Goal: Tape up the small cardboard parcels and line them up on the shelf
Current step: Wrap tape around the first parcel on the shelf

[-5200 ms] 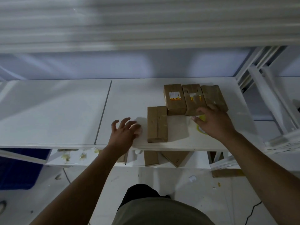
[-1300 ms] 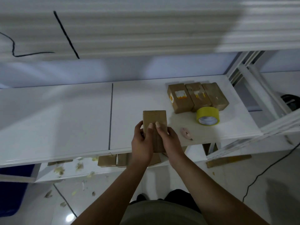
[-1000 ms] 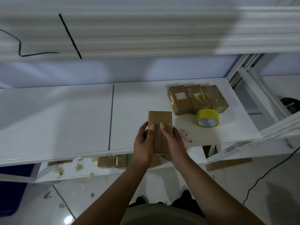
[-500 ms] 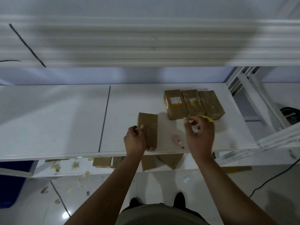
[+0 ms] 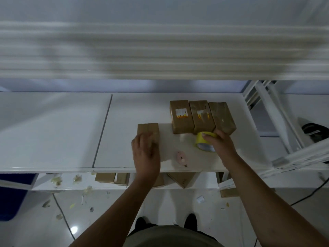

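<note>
Lower centre, your left hand [image 5: 146,155] lies on the loose parcel [image 5: 147,128], fingers straight and together. Your right hand [image 5: 221,146] curls round the yellow tape roll [image 5: 203,139]. Beyond, three parcels [image 5: 201,118] sit side by side on the shelf [image 5: 53,131].

Glossy white floor [image 5: 178,202] strewn with scraps [image 5: 59,216]; blue bin [image 5: 10,202] at left; black cable [image 5: 309,194] at right.

Dim, bluish light; motion blur smears the upper shelf [image 5: 160,50], wide-angle bending the edges, glare on the floor [image 5: 73,229].
</note>
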Action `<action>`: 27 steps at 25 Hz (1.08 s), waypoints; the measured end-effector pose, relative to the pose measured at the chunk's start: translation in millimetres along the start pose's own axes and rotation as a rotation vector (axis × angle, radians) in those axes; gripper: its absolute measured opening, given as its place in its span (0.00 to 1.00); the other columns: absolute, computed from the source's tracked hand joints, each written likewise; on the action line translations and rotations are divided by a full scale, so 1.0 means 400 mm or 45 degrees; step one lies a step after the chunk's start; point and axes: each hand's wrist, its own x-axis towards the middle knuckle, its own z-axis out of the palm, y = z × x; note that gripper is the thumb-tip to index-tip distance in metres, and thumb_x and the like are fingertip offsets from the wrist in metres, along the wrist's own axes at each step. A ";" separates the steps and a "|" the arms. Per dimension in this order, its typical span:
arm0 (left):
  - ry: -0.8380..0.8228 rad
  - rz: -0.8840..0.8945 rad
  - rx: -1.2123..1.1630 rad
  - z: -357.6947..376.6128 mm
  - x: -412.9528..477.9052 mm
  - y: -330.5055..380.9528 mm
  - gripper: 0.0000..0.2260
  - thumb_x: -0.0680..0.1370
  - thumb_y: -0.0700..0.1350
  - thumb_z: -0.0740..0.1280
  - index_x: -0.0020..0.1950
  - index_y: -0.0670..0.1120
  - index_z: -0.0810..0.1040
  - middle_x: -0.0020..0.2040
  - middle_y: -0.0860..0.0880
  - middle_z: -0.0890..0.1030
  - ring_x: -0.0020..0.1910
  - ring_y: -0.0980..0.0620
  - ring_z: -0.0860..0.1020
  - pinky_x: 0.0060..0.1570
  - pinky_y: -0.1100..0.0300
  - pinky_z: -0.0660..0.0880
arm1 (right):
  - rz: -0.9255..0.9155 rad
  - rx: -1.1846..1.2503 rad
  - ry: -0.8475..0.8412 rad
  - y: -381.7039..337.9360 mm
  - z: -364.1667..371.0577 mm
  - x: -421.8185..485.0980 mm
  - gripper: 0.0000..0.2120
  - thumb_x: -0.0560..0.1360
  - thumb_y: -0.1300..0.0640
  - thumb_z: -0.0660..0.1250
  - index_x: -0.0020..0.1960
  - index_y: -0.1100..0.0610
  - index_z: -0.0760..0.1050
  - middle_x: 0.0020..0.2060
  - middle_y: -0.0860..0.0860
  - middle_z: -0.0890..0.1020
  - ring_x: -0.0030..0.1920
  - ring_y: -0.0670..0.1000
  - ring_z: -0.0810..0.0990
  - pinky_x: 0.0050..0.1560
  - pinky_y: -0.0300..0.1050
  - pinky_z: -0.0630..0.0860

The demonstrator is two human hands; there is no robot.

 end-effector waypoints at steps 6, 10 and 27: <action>-0.808 -1.092 -0.592 0.136 0.027 0.171 0.13 0.85 0.43 0.66 0.66 0.37 0.76 0.49 0.38 0.85 0.33 0.45 0.86 0.39 0.48 0.86 | -0.209 -0.030 -0.026 -0.017 -0.007 -0.032 0.13 0.74 0.50 0.77 0.47 0.55 0.75 0.41 0.48 0.76 0.45 0.52 0.76 0.40 0.47 0.69; -0.725 -1.653 -1.289 0.173 0.077 0.229 0.17 0.85 0.44 0.66 0.70 0.35 0.71 0.59 0.31 0.81 0.48 0.37 0.84 0.46 0.45 0.86 | -0.439 -0.096 -0.122 -0.095 -0.009 -0.073 0.15 0.74 0.51 0.78 0.40 0.50 0.71 0.37 0.46 0.75 0.38 0.47 0.74 0.37 0.45 0.69; -0.044 -1.056 -0.915 -0.140 0.123 0.044 0.03 0.79 0.40 0.76 0.48 0.41 0.87 0.44 0.42 0.89 0.45 0.46 0.87 0.51 0.51 0.83 | -0.489 0.145 -0.494 -0.224 0.076 -0.071 0.24 0.70 0.38 0.77 0.37 0.57 0.72 0.33 0.52 0.69 0.38 0.53 0.72 0.44 0.48 0.64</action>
